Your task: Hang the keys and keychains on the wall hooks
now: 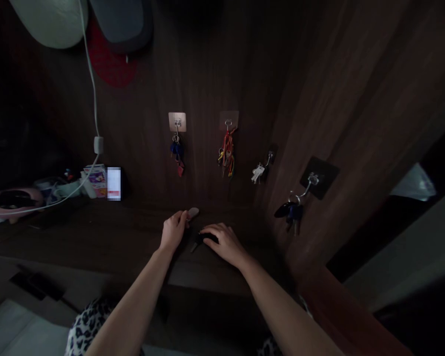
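Observation:
Low over the dark wooden shelf [133, 232], my left hand [172, 231] pinches a pale, flat oval tag [193, 212] by its near end. Close to its right, my right hand [224, 241] has its fingers curled over a black-headed key [197, 242], whose metal blade points down and left. Between the hands a small brassy spot shows; I cannot make out whether the tag and the key are joined. The palm side of the right hand is hidden.
On the back panel hang blue-headed keys [176, 148], keys with red cords [228, 148] and silver keys [258, 173]. A dark key bunch [292, 212] hangs on the right side panel. A lit phone [114, 183], boxes [96, 180] and a white cable [92, 84] are at left.

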{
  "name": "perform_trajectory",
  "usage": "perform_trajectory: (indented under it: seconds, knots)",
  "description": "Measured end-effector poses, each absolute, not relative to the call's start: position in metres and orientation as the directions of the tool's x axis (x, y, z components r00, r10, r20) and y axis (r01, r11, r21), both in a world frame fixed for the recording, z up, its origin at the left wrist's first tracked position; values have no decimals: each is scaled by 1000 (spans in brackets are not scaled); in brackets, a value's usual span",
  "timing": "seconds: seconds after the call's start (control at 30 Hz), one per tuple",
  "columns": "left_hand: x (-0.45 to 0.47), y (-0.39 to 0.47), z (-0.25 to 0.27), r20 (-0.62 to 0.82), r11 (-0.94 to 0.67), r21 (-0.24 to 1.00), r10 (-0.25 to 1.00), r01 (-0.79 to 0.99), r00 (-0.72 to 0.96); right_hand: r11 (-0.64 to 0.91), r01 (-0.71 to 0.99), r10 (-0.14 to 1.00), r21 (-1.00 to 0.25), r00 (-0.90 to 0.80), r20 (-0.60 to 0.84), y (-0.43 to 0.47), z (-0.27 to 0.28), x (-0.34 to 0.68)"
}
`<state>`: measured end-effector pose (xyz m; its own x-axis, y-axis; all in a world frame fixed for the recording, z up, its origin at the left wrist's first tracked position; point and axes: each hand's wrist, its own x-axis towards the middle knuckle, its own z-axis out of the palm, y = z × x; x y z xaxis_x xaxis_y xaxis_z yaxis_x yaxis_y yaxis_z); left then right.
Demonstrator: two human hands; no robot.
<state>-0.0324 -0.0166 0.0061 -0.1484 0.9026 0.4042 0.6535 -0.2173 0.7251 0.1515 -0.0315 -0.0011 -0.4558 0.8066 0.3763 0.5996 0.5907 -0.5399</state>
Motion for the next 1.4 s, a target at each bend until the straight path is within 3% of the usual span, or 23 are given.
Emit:
perform_trajectory:
  seconds: [0.3,0.47,0.67,0.83,1.1,1.23,1.4]
  knots:
    - [-29,-18,2,398,-292,600,917,745,40,555,420,830,-718,-329,449,-23,-12,152]
    - [-26,-19,0,406,-404,602,897,689,172,510,340,858,-790,-258,443,-20,-12,152]
    - [-25,-20,0,403,-484,628,872,610,277,436,63,870,-897,-282,403,-23,-6,145]
    - [-24,-21,1,411,-540,638,842,549,349,286,-157,884,-945,-338,324,-28,0,143]
    - [-24,-22,3,421,-474,673,877,568,233,118,-385,952,-915,-219,214,-24,0,143]
    - [-26,-20,2,433,-426,712,892,559,128,77,-366,967,-927,-199,159,-23,2,142]
    - [-27,-22,5,451,-428,742,888,517,88,41,-304,944,-952,-299,136,-23,-1,141]
